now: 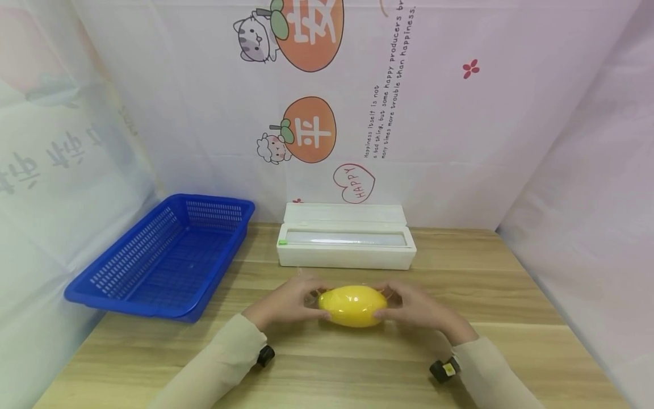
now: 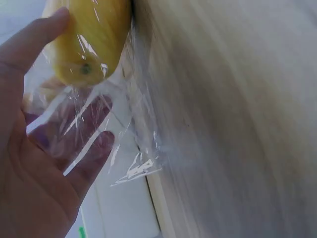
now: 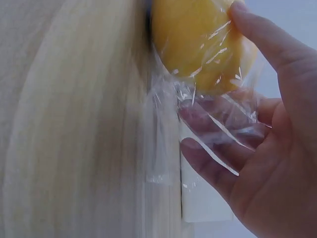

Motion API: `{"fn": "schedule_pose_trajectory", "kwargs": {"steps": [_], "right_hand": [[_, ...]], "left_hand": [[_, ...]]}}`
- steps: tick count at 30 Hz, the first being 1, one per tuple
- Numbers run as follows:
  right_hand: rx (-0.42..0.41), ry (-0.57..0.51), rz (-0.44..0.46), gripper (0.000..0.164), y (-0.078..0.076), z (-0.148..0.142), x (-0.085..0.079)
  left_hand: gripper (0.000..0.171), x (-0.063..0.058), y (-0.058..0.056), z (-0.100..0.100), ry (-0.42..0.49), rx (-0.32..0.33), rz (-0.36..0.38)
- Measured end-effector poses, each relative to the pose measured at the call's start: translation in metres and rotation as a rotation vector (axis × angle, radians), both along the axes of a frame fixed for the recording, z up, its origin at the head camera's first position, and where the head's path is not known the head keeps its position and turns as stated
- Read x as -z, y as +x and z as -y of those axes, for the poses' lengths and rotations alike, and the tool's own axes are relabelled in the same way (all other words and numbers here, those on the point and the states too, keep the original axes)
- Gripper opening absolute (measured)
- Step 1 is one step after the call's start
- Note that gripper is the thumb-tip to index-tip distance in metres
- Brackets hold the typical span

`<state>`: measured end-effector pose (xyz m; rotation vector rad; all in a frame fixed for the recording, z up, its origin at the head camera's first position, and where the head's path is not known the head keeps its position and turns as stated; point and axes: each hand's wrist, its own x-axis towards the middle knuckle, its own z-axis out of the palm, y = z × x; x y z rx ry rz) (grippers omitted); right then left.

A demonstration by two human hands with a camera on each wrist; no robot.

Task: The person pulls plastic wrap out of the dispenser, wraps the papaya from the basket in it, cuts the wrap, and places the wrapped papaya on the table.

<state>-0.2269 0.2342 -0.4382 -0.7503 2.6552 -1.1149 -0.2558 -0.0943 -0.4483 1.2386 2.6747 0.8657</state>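
Note:
A glossy yellow mango-like fruit [image 1: 354, 307] lies sideways low over the wooden table, wrapped in clear plastic film [image 2: 136, 168]. My left hand [image 1: 291, 301] holds its left end, thumb on the near side and fingers behind. At the opposite end my right hand [image 1: 416, 307] grips it in the same way. In the left wrist view a small green stem spot shows under the film. Loose film also hangs over the fingers of the right hand [image 3: 277, 148] in the right wrist view.
Behind the fruit stands a white cling film box [image 1: 347, 257], lid raised, with a roll inside and a green piece at its left end. A blue plastic basket [image 1: 204, 284] stands at the left of the table [image 1: 327, 372]. Printed white cloth [image 1: 434, 170] hangs around the table.

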Motion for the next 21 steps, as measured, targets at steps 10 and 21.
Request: {"fn": "schedule_pose_trajectory", "kwargs": {"steps": [10,21], "right_hand": [[-0.054,0.042,0.015,0.062,0.004,-0.004,0.0],[-0.113,0.017,0.139,0.051,0.003,-0.004,-0.004]], "left_hand": [[0.068,-0.011,0.008,0.001,-0.034,-0.001,0.068],[0.053,-0.015,0.004,0.007,0.03,0.0,0.237]]}}
